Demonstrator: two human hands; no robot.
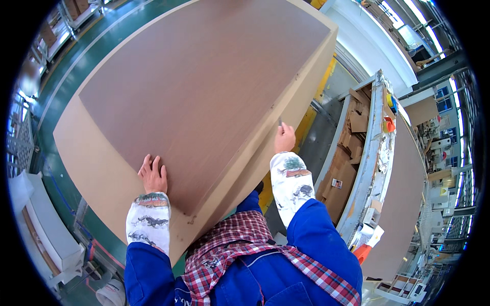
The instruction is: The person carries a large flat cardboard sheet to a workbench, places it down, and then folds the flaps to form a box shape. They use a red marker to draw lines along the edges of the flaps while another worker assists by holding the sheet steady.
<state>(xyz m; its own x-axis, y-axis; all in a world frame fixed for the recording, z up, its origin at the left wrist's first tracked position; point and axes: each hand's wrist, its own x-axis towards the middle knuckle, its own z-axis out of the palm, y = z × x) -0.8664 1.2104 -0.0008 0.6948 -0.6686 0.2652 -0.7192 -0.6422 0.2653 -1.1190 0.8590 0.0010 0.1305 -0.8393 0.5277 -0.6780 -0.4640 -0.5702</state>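
Note:
A large brown sheet [204, 81] lies on a wider tan board [87, 145], whose margin shows along the left and right sides. My left hand [153, 176] rests on the sheet near its lower left edge, fingers spread and holding nothing. Over the board's right edge, my right hand [286, 138] is closed around a small dark thin piece [280, 122], only the tip of which shows; its kind cannot be made out. Small dark marks dot the sheet's right edge and its near corner.
To the right stands a paint-spattered frame [375, 168] with cardboard scraps [352, 132] inside and an orange tape roll [389, 124] on its rim. Another brown panel [403, 204] lies beyond it. White stacked panels [46, 224] are at the lower left, on green floor.

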